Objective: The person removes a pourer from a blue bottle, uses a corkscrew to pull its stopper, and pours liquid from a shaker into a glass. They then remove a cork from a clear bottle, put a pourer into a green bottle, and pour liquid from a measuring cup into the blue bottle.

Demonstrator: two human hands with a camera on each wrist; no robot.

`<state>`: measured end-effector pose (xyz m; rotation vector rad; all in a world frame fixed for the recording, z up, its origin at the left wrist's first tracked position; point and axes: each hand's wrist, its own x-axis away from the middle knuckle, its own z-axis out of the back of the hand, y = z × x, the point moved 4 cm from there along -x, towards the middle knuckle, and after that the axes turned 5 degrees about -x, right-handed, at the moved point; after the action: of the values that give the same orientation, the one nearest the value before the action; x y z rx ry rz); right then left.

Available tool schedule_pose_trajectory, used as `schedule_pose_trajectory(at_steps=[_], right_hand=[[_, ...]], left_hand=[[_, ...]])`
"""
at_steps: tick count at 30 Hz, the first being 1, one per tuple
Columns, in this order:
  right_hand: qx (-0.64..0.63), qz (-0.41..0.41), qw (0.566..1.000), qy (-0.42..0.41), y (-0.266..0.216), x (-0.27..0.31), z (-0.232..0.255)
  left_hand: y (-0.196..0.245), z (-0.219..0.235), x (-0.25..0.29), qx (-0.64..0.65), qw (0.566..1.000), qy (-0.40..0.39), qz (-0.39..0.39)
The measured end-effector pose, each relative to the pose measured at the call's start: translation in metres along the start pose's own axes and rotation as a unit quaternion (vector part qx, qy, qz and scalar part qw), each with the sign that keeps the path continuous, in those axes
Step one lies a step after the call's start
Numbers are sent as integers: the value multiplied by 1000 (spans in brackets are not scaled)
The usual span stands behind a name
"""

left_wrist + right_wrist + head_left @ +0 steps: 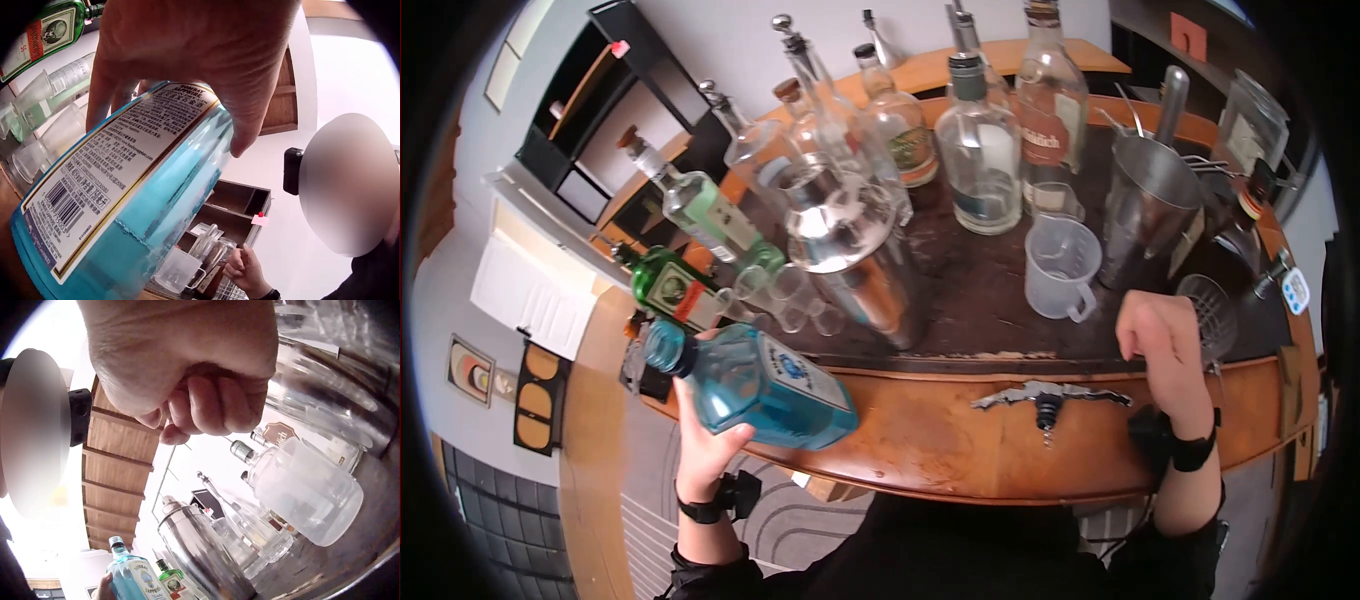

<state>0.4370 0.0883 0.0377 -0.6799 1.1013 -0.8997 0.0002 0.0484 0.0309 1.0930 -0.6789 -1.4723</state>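
My left hand [705,430] grips a blue gin bottle [785,385] round its shoulder, fingers behind and thumb in front. The bottle leans, its neck toward the upper left and its base over the bar's front edge. No cap shows on its threaded mouth [665,345]. In the left wrist view, the back label [119,162] and the liquid inside are visible. On the other side, my right hand [1165,345] is raised with fingers curled into the palm. Nothing shows between those fingers [209,406]. It is nearest a clear plastic measuring jug [1062,268] and a strainer [1208,315].
A winged corkscrew [1048,405] lies on the bar's wooden front edge. A steel shaker [865,270] stands beside small clear cups [790,300]. Several glass bottles [985,150] line the back. A metal tin [1145,210] holding tools is at the right, a green bottle [670,285] at left.
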Motion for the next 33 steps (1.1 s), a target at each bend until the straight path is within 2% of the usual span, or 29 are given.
schedule_pose_trajectory(at_steps=[1, 5, 7, 10, 17, 25, 29, 31, 33], right_hand=[[-2, -7, 1000, -3, -1, -1, 0], [-12, -20, 1000, -7, 5, -3, -5], [34, -25, 999, 3, 10, -3, -3], [39, -31, 999, 6, 11, -2, -5], [45, -43, 998, 7, 10, -2, -8], [59, -44, 997, -11, 10, -1, -8], [55, -35, 998, -18, 9, -2, -9], [71, -34, 997, -22, 11, -1, -7], [45, -35, 998, -29, 7, -2, -10]], left_hand=[[4, -5, -3, 1, 999, -14, -30], [5, -7, 0, 1, 1000, 3, -11], [7, -9, -2, -6, 1000, 2, -22], [1, -7, -4, 33, 999, -10, -27], [-4, -7, -4, 34, 999, 3, -22], [-18, 1, -6, 35, 999, 19, 23], [-21, 4, -11, 39, 999, 8, -4], [-23, 3, -7, 40, 998, 43, -10], [-25, 4, -4, 31, 998, 43, -17]])
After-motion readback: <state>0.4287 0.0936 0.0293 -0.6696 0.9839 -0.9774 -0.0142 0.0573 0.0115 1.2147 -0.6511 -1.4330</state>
